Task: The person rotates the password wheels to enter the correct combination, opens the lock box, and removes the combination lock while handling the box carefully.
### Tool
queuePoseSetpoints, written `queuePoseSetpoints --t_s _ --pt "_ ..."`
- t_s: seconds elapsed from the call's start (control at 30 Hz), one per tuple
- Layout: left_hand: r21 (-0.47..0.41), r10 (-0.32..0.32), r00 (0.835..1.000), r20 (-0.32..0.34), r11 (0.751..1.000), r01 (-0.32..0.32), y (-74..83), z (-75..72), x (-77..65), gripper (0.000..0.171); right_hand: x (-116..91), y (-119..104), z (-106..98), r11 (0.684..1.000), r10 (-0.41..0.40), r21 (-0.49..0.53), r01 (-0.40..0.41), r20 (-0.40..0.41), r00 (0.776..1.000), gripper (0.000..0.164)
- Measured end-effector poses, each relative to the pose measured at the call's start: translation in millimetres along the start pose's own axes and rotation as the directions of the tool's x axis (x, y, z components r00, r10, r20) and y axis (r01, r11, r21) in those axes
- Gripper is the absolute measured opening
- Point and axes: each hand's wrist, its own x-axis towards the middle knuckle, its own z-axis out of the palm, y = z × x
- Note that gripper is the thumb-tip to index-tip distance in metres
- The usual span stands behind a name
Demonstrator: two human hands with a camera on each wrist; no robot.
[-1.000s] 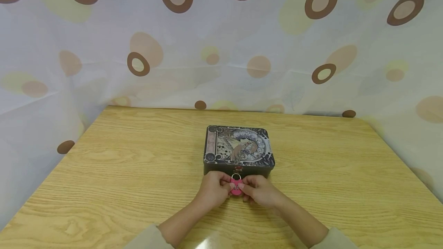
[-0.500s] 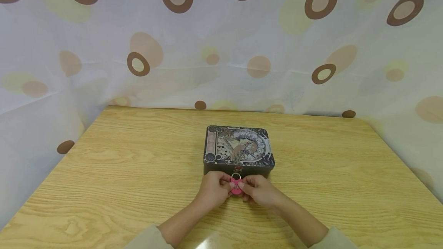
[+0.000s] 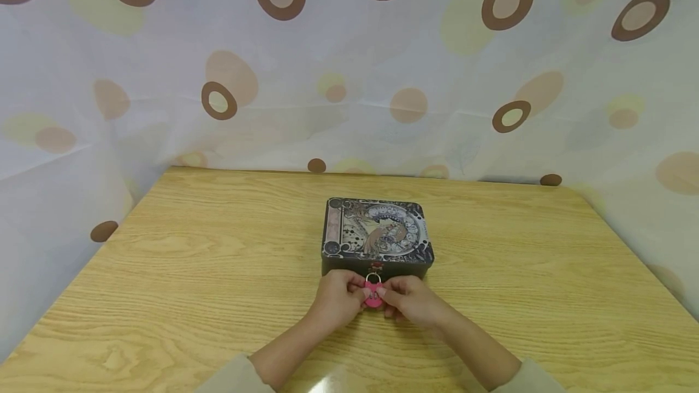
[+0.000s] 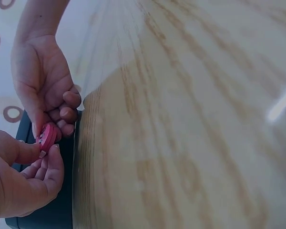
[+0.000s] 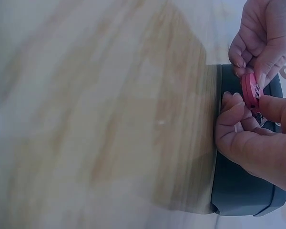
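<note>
A pink combination padlock (image 3: 374, 295) with a metal shackle (image 3: 374, 277) is at the front of a dark tin box (image 3: 377, 229) with a printed lid. The box is closed, and a small red clasp (image 3: 377, 266) shows just above the shackle. My left hand (image 3: 340, 299) pinches the padlock's left side between thumb and fingers. From the right, my right hand (image 3: 409, 299) pinches its other side, thumb on the front near the number dials. In the right wrist view the dials (image 5: 257, 90) show along the padlock's face, between both thumbs.
The box rests on a wood-grain table (image 3: 218, 259). Behind the table hangs a pale curtain (image 3: 349, 77) with brown and beige spots. A bright reflection lies at the table's near edge.
Both hands stay at the padlock with only slight thumb and finger shifts. The box has not moved.
</note>
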Motion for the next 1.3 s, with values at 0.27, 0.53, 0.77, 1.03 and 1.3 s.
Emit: queuePoseSetpoints --t_s 0.27,0.53,0.77,1.03,1.3 --pt "-0.01 0.001 1.0 0.003 1.0 -0.001 -0.6 -0.5 0.3 0.008 0.6 1.6 -1.7 0.999 0.002 0.047 -0.002 -0.003 1.0 0.029" --pt "-0.006 -0.032 0.999 0.009 0.999 0.032 -0.3 0.4 1.0 0.008 -0.2 5.7 -3.3 0.999 -0.005 0.039 0.004 0.021 1.0 0.023" --pt "-0.002 -0.031 1.0 0.005 1.0 0.031 0.2 0.8 0.5 0.008 -0.3 5.5 -2.6 0.999 -0.027 0.03 0.026 0.018 0.999 0.023" --pt "0.009 -0.022 1.0 0.001 1.0 0.022 1.4 0.2 -0.1 0.008 -0.3 4.4 0.3 1.0 -0.016 0.019 0.015 0.017 1.0 0.023" --pt "0.024 -0.013 1.0 0.001 1.0 0.013 0.6 0.4 0.0 0.007 -0.2 3.2 0.9 1.0 -0.007 0.022 0.006 0.013 1.0 0.023"
